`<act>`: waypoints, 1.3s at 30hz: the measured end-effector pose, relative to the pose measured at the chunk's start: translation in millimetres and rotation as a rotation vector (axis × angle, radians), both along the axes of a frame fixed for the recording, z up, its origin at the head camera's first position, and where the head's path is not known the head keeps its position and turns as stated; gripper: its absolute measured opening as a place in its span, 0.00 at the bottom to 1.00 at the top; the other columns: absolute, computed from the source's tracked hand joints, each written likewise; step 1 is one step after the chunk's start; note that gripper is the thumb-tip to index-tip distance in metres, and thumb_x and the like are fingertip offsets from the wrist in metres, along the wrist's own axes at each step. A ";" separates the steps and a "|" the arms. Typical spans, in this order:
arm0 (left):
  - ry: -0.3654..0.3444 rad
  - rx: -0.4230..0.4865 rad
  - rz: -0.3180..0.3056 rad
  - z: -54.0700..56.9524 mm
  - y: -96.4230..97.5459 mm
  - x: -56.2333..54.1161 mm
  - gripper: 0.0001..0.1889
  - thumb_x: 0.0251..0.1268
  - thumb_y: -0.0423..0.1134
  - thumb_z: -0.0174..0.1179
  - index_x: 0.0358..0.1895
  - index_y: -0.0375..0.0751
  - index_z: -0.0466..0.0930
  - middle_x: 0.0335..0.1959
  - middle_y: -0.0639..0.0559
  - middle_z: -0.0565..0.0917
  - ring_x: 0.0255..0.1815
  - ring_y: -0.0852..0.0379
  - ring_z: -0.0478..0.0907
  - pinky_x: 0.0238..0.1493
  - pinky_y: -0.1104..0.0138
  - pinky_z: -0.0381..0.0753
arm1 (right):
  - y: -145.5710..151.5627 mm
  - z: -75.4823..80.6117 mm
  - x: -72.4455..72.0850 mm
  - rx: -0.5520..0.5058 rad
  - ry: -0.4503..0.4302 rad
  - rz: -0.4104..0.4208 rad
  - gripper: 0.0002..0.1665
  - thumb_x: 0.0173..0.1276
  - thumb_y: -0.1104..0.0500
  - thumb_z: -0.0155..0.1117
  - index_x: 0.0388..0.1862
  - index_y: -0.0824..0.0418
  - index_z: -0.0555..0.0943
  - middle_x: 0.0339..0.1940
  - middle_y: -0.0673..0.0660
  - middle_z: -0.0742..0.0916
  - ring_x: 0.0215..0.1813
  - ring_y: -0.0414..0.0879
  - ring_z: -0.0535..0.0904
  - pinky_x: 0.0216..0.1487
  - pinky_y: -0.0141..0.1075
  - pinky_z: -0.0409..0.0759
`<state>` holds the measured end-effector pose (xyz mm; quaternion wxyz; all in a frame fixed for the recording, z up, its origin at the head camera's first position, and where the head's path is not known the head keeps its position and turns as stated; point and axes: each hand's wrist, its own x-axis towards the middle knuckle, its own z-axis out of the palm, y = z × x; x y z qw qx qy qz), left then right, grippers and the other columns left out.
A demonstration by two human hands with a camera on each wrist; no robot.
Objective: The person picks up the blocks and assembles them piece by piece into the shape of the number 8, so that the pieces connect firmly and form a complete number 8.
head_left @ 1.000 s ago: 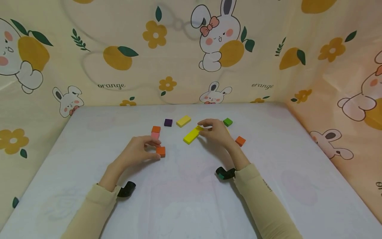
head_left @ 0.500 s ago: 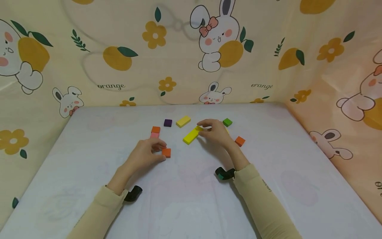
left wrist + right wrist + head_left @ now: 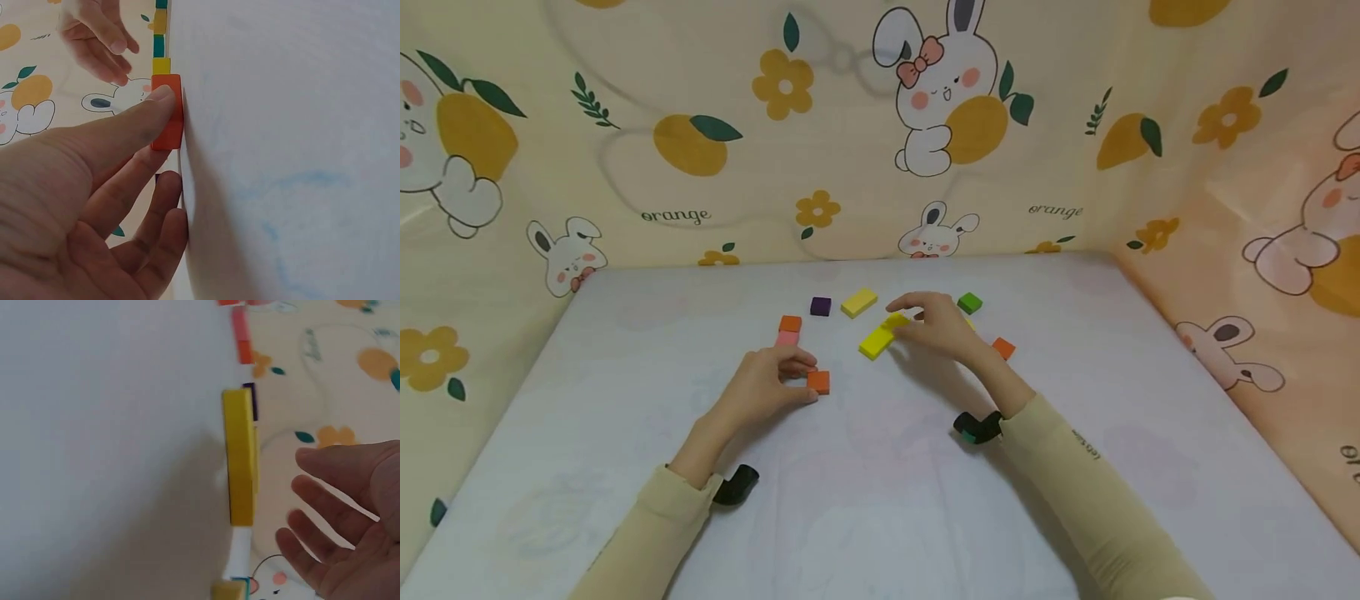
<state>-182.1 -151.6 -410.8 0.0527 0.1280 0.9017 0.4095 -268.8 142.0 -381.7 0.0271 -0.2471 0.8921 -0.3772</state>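
Observation:
My left hand pinches a small orange block between thumb and fingertips, low on the white table. In the left wrist view the thumb lies across the upper part of that orange block. My right hand hovers over the far end of a long yellow block, partly covering it in the head view. From the right wrist view, the fingers of the right hand are spread and bent slightly, apart from the long yellow block, with nothing between them.
Left of centre, a pink block adjoins another orange block. Farther back lie a purple block and a paler yellow block. A green block and an orange block sit beyond the right hand.
My left hand has slid the orange block a short way right, away from the pink block. My right hand has come up off the long yellow block, its forearm shifting right.

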 end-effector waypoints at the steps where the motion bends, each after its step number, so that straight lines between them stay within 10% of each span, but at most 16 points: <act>1: -0.003 0.002 0.001 -0.2 0.4 -0.1 0.22 0.51 0.39 0.77 0.50 0.43 0.82 0.45 0.54 0.85 0.48 0.54 0.82 0.55 0.56 0.77 | 1.4 1.6 -1.8 0.011 0.013 0.015 0.17 0.63 0.65 0.68 0.52 0.64 0.84 0.53 0.55 0.85 0.58 0.54 0.76 0.54 0.46 0.77; 16: -0.033 0.009 0.003 3.0 1.1 0.8 0.23 0.51 0.38 0.77 0.51 0.42 0.82 0.46 0.52 0.86 0.50 0.52 0.81 0.57 0.54 0.75 | 22.8 -4.2 -37.1 -0.139 -0.355 0.075 0.25 0.56 0.67 0.76 0.54 0.61 0.84 0.54 0.54 0.85 0.57 0.53 0.77 0.54 0.41 0.78; 39: -0.042 0.009 0.020 -0.1 3.2 1.0 0.23 0.50 0.39 0.77 0.52 0.41 0.82 0.46 0.52 0.86 0.50 0.53 0.82 0.58 0.54 0.74 | 17.6 -27.0 -54.8 -0.096 -0.341 0.104 0.21 0.55 0.67 0.77 0.49 0.58 0.86 0.46 0.49 0.87 0.50 0.47 0.79 0.56 0.37 0.75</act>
